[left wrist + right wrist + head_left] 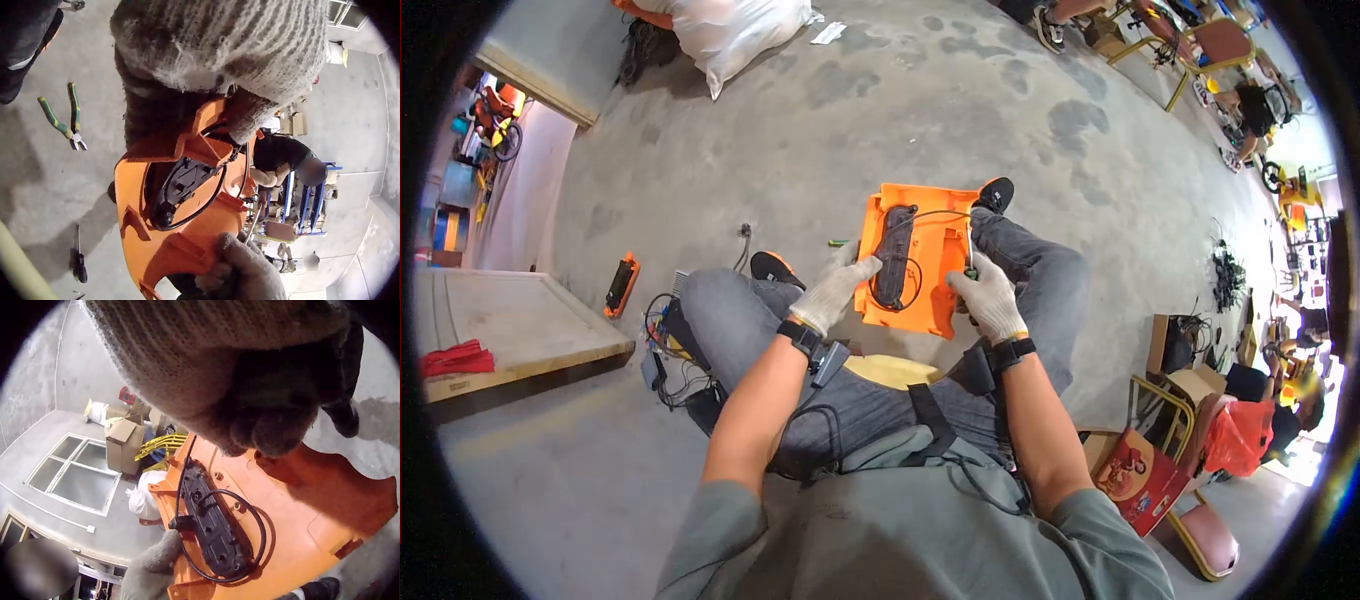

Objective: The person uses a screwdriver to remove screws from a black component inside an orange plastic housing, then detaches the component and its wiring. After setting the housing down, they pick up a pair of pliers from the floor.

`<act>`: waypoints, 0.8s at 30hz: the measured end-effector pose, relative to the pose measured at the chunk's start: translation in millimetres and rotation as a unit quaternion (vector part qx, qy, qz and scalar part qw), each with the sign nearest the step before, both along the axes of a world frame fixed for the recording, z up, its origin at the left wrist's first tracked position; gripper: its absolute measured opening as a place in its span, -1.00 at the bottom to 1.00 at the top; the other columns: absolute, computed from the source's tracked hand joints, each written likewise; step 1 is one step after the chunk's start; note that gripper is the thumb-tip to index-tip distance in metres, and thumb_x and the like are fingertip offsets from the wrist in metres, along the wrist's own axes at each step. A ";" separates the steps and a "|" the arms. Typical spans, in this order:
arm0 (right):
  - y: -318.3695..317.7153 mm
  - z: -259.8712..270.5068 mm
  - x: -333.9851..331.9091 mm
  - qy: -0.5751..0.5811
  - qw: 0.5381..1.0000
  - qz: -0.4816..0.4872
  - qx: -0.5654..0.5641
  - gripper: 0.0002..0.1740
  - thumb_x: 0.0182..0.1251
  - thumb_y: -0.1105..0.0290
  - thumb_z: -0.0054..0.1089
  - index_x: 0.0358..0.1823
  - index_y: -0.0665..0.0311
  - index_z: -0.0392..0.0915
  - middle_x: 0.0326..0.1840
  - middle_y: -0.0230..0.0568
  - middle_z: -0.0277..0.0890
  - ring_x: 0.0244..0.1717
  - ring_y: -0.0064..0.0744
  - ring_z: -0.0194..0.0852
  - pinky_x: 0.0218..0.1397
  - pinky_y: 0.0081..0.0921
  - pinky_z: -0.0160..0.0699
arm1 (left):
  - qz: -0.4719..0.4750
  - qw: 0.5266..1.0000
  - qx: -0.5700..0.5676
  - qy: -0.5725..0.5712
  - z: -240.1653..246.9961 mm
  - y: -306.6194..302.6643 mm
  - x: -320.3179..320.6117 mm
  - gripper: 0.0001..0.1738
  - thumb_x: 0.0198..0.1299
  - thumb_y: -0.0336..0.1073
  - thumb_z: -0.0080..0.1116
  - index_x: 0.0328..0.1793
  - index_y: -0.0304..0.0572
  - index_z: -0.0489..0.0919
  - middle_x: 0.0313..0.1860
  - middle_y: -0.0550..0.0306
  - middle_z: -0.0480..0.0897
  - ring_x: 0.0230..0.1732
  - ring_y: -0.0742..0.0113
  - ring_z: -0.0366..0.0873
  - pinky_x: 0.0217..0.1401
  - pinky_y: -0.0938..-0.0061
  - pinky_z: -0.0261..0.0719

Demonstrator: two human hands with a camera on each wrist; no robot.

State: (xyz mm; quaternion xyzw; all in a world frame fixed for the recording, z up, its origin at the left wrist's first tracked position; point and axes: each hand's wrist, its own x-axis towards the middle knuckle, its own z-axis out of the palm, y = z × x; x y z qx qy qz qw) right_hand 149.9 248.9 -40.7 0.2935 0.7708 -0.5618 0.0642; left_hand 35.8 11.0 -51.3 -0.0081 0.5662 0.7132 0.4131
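Observation:
An orange plastic panel (930,295) is held up over the person's lap, its ribbed inner side facing the head camera. A long black plastic part (893,258) lies along its left half, with a thin black cable looped over it. My gloved left hand (832,290) grips the panel's left edge, thumb on the inner face. At the right edge my gloved right hand (988,300) holds a screwdriver (971,272) by its dark green handle, its metal shaft pointing away along the panel. In the right wrist view curled fingers mostly hide the handle.
Pliers (75,135) with green-yellow handles and another screwdriver (80,265) lie on the floor. An orange-black part (621,286) rests left of the legs, near a low wooden platform (530,310). A red box (1140,480) and chairs stand to the right.

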 end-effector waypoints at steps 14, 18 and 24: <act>-0.8 12.9 -2.2 -0.011 0.999 0.007 -0.032 -0.60 0.31 0.26 0.33 0.03 0.43 0.66 -0.37 -0.26 0.69 -0.38 -0.50 0.63 -0.21 -0.44 0.63 | -0.004 0.999 -0.010 0.033 5.9 4.7 2.6 -0.25 0.48 -0.03 0.34 0.57 -0.39 0.38 0.30 0.02 0.64 0.27 0.28 0.62 0.37 0.35 0.62; -2.4 16.4 -2.9 -0.029 0.998 0.002 -0.050 -0.61 0.32 0.26 0.34 0.02 0.43 0.67 -0.38 -0.28 0.67 -0.40 -0.55 0.62 -0.24 -0.46 0.63 | -0.020 0.998 0.007 0.053 3.3 4.8 3.0 -0.26 0.48 -0.01 0.34 0.58 -0.32 0.39 0.32 0.02 0.64 0.26 0.29 0.63 0.35 0.36 0.64; -2.8 23.2 -2.3 -0.033 0.999 0.004 -0.018 -0.63 0.32 0.24 0.33 -0.01 0.41 0.68 -0.38 -0.32 0.64 -0.42 -0.58 0.59 -0.30 -0.50 0.60 | -0.024 0.999 -0.025 0.038 1.9 6.1 3.1 -0.35 0.43 -0.14 0.40 0.50 -0.31 0.45 0.25 0.06 0.68 0.17 0.31 0.67 0.25 0.38 0.70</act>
